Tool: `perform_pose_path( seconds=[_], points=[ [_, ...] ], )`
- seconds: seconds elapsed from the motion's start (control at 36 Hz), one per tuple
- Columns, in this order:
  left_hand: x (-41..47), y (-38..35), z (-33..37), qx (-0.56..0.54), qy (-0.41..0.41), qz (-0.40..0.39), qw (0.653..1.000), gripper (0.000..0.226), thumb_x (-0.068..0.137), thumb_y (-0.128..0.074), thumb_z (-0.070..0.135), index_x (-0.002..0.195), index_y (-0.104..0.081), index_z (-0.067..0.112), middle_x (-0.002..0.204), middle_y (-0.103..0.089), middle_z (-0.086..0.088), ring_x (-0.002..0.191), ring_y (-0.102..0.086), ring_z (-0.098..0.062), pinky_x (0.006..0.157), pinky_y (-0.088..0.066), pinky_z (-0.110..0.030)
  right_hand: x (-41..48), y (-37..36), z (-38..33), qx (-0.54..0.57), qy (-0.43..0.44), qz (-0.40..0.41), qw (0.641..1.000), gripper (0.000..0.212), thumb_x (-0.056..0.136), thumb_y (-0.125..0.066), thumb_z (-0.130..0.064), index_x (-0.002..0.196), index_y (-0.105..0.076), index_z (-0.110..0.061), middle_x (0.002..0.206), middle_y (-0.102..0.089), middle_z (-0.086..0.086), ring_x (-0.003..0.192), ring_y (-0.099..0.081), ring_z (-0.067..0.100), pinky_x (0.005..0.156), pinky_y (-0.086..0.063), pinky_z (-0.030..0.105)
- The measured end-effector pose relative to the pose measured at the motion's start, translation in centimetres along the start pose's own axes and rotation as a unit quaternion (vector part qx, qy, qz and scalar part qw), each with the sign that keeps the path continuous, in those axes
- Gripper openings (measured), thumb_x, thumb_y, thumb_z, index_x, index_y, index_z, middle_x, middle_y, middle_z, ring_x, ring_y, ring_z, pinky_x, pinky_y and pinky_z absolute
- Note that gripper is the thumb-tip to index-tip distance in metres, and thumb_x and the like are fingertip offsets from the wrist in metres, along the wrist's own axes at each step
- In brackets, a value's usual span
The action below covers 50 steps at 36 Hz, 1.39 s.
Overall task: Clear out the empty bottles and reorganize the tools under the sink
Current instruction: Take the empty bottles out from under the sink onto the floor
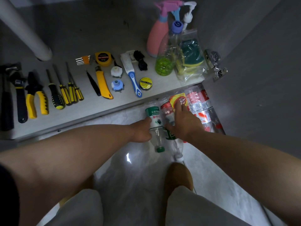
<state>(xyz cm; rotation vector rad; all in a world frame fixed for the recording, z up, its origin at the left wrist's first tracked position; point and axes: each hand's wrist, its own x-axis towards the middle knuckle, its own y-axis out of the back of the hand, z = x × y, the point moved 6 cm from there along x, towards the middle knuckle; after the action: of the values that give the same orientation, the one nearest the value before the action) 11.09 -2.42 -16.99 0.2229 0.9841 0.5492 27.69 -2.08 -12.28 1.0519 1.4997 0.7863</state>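
Observation:
Several empty plastic bottles lie side by side on the pale floor in front of the cabinet. My left hand (142,130) grips the green-labelled bottle (154,118) with a green cap. My right hand (184,121) lies over the neighbouring red-labelled bottle (167,110), thumb against its side, index finger stretched to a yellow-labelled bottle (176,98). More red-labelled bottles (201,108) lie to the right. On the cabinet floor (91,108), tools sit in a row: pliers (36,98), screwdrivers (65,92), yellow utility knife (102,84), tape measure (103,58).
A pink spray bottle (156,38), a clear bottle of green liquid (166,57) and a bag of sponges (190,56) stand at the cabinet's right. A white drain pipe (24,30) descends at left. A door hinge (215,66) projects at right. My knees fill the foreground.

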Motion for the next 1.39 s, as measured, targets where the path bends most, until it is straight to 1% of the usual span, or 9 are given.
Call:
perform_pose_path(
  seconds=[0.14, 0.28, 0.39, 0.47, 0.58, 0.78, 1.0, 1.25, 1.39],
  points=[
    [0.0, 0.0, -1.1, -0.026, 0.015, 0.017, 0.999, 0.092, 0.096, -0.057, 0.016, 0.159, 0.010, 0.020, 0.100, -0.060, -0.011, 0.086, -0.060, -0.022, 0.073, -0.051, -0.032, -0.3, -1.2, -0.1, -0.038, 0.000, -0.010, 0.999, 0.087, 0.088, -0.070, -0.044, 0.149, -0.016, -0.013, 0.138, -0.050, 0.015, 0.098, -0.067, 0.032, 0.074, -0.057, 0.041],
    [-0.1, 0.3, -2.1, -0.030, 0.005, 0.029, 0.999, 0.088, 0.094, -0.058, 0.015, 0.159, -0.003, 0.035, 0.121, -0.060, -0.012, 0.100, -0.062, -0.024, 0.081, -0.054, -0.031, -1.0, -2.9, -1.1, -0.087, 0.098, -0.060, 0.990, 0.050, 0.093, -0.062, -0.033, 0.137, -0.046, -0.016, 0.124, -0.058, 0.011, 0.103, -0.065, 0.029, 0.081, -0.058, 0.040],
    [-0.1, 0.1, -3.2, -0.022, 0.008, 0.019, 1.000, 0.082, 0.095, -0.056, 0.014, 0.159, -0.011, 0.038, 0.148, -0.046, -0.010, 0.122, -0.053, -0.026, 0.090, -0.044, -0.025, -2.9, -5.7, -1.5, -0.169, 0.145, -0.126, 0.967, 0.080, 0.089, -0.065, -0.033, 0.156, -0.021, -0.030, 0.161, -0.017, 0.011, 0.137, -0.038, 0.034, 0.090, -0.057, 0.046],
    [0.0, -0.4, -4.1, -0.022, 0.016, 0.005, 1.000, 0.079, 0.095, -0.056, 0.012, 0.160, -0.015, 0.032, 0.153, -0.038, -0.011, 0.128, -0.050, -0.026, 0.094, -0.042, -0.023, -3.7, -7.5, -1.4, -0.185, 0.128, -0.144, 0.964, 0.103, 0.087, -0.070, -0.015, 0.159, 0.002, -0.031, 0.166, 0.011, 0.010, 0.147, -0.022, 0.040, 0.086, -0.059, 0.049],
    [0.1, -0.7, -4.7, -0.021, 0.022, 0.012, 0.999, 0.080, 0.093, -0.058, 0.014, 0.159, -0.018, 0.033, 0.150, -0.039, -0.013, 0.125, -0.053, -0.029, 0.100, -0.049, -0.030, -1.7, -6.7, -2.3, -0.180, 0.131, -0.134, 0.966, 0.108, 0.088, -0.069, -0.008, 0.159, 0.010, -0.026, 0.165, 0.020, 0.015, 0.149, -0.020, 0.042, 0.092, -0.057, 0.048],
    [0.3, -1.1, -3.9, -0.045, 0.014, 0.000, 0.999, 0.085, 0.090, -0.061, 0.013, 0.160, -0.016, 0.031, 0.152, -0.042, -0.008, 0.126, -0.053, -0.023, 0.099, -0.051, -0.030, 1.8, -4.4, -4.4, -0.172, 0.108, -0.054, 0.978, 0.080, 0.090, -0.065, -0.005, 0.157, -0.022, -0.008, 0.164, -0.008, 0.017, 0.145, -0.028, 0.039, 0.098, -0.055, 0.049],
    [0.1, -0.6, -3.5, -0.023, 0.011, -0.010, 1.000, 0.089, 0.092, -0.061, 0.016, 0.162, -0.008, 0.031, 0.155, -0.039, -0.009, 0.129, -0.051, -0.025, 0.103, -0.049, -0.032, 0.3, -4.4, -3.4, -0.200, 0.169, -0.025, 0.965, 0.072, 0.085, -0.071, -0.020, 0.149, -0.038, -0.014, 0.149, -0.038, 0.016, 0.132, -0.042, 0.033, 0.097, -0.053, 0.046],
    [-1.0, 1.5, -1.5, 0.045, -0.020, 0.022, 0.999, 0.081, 0.093, -0.057, 0.021, 0.159, -0.012, 0.034, 0.113, -0.062, -0.006, 0.088, -0.060, -0.017, 0.062, -0.044, -0.024, 0.0, -0.5, -3.8, -0.077, 0.201, -0.008, 0.976, 0.050, 0.089, -0.062, -0.012, 0.138, -0.054, -0.014, 0.137, -0.046, 0.010, 0.118, -0.052, 0.027, 0.090, -0.054, 0.037],
    [-2.2, 4.6, 0.8, 0.096, -0.054, 0.090, 0.990, 0.045, 0.095, -0.054, 0.025, 0.140, -0.051, 0.030, 0.133, -0.061, -0.002, 0.114, -0.060, -0.021, 0.095, -0.053, -0.036, 1.6, 5.5, -3.4, 0.025, 0.174, 0.114, 0.978, 0.031, 0.089, -0.061, -0.013, 0.119, -0.059, -0.012, 0.116, -0.049, 0.008, 0.098, -0.055, 0.027, 0.078, -0.055, 0.044]
  ],
)
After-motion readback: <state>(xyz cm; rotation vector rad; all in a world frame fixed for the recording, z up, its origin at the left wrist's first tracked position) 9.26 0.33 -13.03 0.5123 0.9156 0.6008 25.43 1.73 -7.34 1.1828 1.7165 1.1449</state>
